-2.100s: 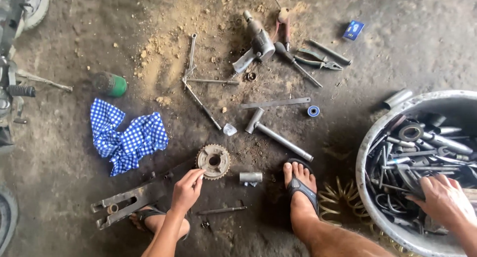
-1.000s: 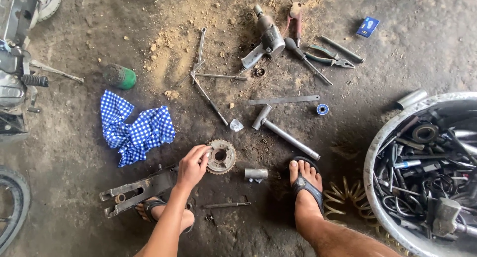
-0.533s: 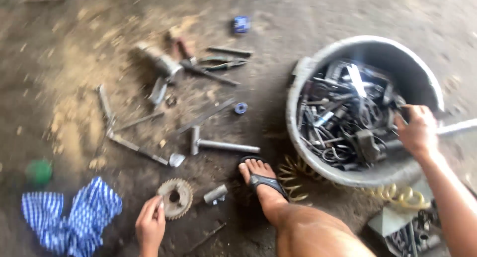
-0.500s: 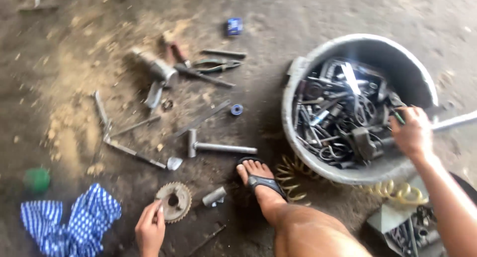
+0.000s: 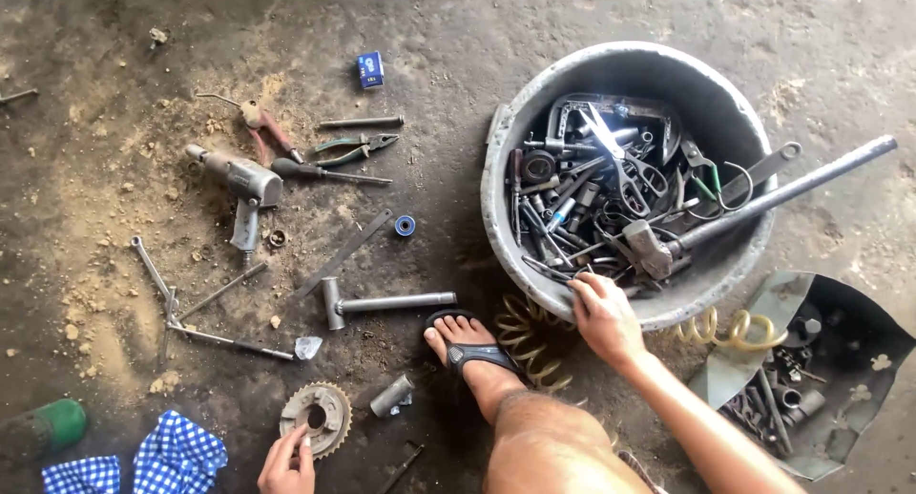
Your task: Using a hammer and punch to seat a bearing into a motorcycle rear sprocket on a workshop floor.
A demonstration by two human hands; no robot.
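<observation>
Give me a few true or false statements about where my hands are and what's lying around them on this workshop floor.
1. The left hand touches the toothed gear on the floor. True.
2. The right hand holds the air tool. False: it rests on the rim of the metal basin; the air tool lies on the ground, apart.
3. The basin is empty. False: it is full of tools.
4. A blue checked cloth lies beside the left hand. True.
5. A long metal bar sticks out over the basin's rim. True.

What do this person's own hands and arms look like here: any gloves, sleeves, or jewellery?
Both are bare: no gloves on the left hand or right hand, no sleeve along the visible right forearm, no rings or watch visible. The left arm is out of frame.
</observation>
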